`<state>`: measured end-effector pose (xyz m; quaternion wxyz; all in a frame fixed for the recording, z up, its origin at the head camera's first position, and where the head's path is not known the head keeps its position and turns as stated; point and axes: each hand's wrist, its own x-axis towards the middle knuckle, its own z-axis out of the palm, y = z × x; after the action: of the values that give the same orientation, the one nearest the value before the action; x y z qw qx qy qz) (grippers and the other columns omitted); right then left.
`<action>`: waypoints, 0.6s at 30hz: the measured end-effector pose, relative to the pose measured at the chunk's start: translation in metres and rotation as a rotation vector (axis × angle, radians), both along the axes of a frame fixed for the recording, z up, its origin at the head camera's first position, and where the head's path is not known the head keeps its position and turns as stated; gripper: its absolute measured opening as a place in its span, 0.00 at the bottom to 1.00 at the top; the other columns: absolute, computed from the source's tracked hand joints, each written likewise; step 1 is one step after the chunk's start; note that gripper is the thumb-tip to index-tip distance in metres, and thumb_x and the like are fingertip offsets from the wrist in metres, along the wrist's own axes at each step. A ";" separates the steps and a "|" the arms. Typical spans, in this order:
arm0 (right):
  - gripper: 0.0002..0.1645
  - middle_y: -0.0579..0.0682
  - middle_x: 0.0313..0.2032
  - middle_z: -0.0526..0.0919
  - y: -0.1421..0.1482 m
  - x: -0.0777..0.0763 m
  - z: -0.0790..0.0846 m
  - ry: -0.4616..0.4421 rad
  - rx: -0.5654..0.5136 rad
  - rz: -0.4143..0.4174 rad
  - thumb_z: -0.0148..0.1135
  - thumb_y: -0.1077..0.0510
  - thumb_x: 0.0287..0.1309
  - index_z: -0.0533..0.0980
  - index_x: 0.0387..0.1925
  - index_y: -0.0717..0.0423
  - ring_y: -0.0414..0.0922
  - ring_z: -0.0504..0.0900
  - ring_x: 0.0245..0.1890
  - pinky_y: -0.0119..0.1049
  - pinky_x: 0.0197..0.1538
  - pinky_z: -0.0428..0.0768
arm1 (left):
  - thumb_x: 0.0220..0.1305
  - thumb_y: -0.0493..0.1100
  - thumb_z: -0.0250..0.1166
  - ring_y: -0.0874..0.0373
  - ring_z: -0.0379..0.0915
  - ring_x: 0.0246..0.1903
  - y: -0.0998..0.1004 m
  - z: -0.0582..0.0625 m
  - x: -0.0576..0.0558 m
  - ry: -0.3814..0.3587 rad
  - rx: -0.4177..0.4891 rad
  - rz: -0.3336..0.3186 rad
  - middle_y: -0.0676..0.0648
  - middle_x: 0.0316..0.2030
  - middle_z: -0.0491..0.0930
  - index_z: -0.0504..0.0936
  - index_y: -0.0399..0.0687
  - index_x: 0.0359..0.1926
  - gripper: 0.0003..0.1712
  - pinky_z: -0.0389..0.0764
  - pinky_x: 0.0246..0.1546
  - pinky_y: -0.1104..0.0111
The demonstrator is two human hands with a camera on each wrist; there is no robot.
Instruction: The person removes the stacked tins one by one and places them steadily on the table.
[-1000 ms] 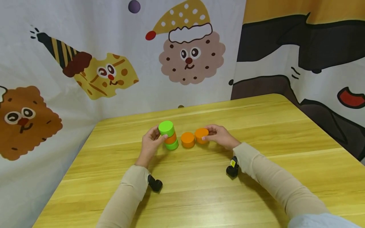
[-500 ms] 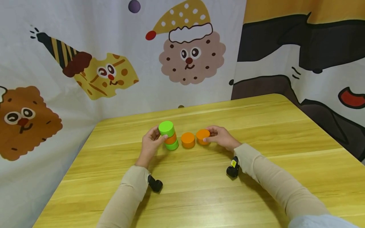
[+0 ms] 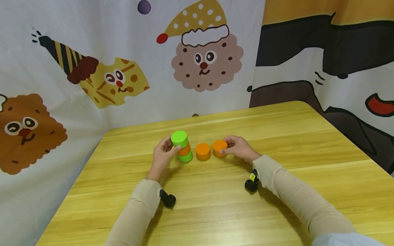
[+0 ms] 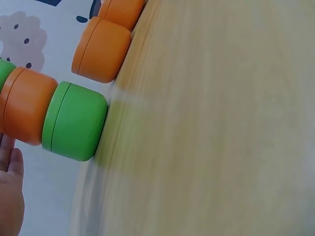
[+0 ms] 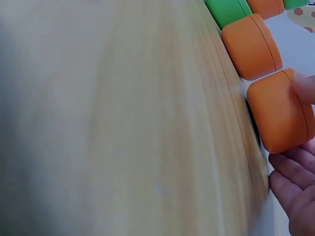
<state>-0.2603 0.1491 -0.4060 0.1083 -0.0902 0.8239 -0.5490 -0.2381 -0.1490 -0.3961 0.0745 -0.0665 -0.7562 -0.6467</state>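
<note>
A stack of three small round lidded containers stands upright on the table: a green one (image 4: 74, 120) at the bottom, an orange one (image 4: 30, 105) in the middle, a green one (image 3: 180, 138) on top. My left hand (image 3: 161, 155) grips the upper part of the stack from the left, thumb in front; its other fingers are partly hidden behind. To the right sits a single orange container (image 3: 203, 151), touched by neither hand. My right hand (image 3: 240, 148) pinches another orange container (image 5: 280, 115) between thumb and fingers, just right of the single one. Whether it touches the table cannot be told.
The wooden table (image 3: 209, 212) reaches toward me and to both sides. A printed curtain (image 3: 129, 41) hangs right behind its far edge. Small black cameras (image 3: 167, 198) sit at both wrists, close above the tabletop.
My right hand has shifted slightly right and toward me with its orange container, widening the gap to the single orange one. The left hand and the stack have stayed in place.
</note>
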 end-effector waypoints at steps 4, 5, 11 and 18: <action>0.28 0.56 0.47 0.78 0.000 0.001 0.002 0.000 0.023 0.003 0.70 0.59 0.46 0.72 0.51 0.61 0.48 0.76 0.46 0.37 0.49 0.77 | 0.56 0.35 0.67 0.51 0.69 0.56 0.000 0.000 0.000 -0.004 0.008 -0.001 0.38 0.55 0.74 0.72 0.42 0.59 0.29 0.66 0.63 0.63; 0.29 0.56 0.47 0.78 0.000 0.001 0.002 0.001 0.026 0.004 0.70 0.60 0.46 0.72 0.51 0.61 0.48 0.76 0.46 0.38 0.49 0.77 | 0.56 0.35 0.67 0.50 0.69 0.56 -0.001 0.000 -0.001 -0.003 0.013 -0.002 0.38 0.55 0.74 0.72 0.41 0.59 0.29 0.66 0.63 0.63; 0.32 0.58 0.50 0.77 0.000 0.001 0.002 -0.002 0.029 0.010 0.70 0.58 0.47 0.71 0.54 0.62 0.50 0.75 0.49 0.41 0.53 0.76 | 0.55 0.34 0.67 0.49 0.69 0.56 0.000 0.000 -0.001 0.010 0.029 -0.010 0.37 0.55 0.73 0.71 0.40 0.59 0.29 0.66 0.63 0.63; 0.41 0.62 0.59 0.70 0.005 0.000 0.007 0.000 0.010 0.012 0.69 0.53 0.50 0.64 0.62 0.67 0.56 0.69 0.58 0.47 0.61 0.70 | 0.55 0.33 0.66 0.51 0.67 0.58 0.000 -0.001 0.000 0.014 0.049 -0.033 0.39 0.57 0.72 0.70 0.40 0.60 0.30 0.63 0.64 0.64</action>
<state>-0.2606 0.1537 -0.3993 0.1121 -0.0946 0.8261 -0.5442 -0.2378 -0.1487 -0.3968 0.0706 -0.0819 -0.7385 -0.6656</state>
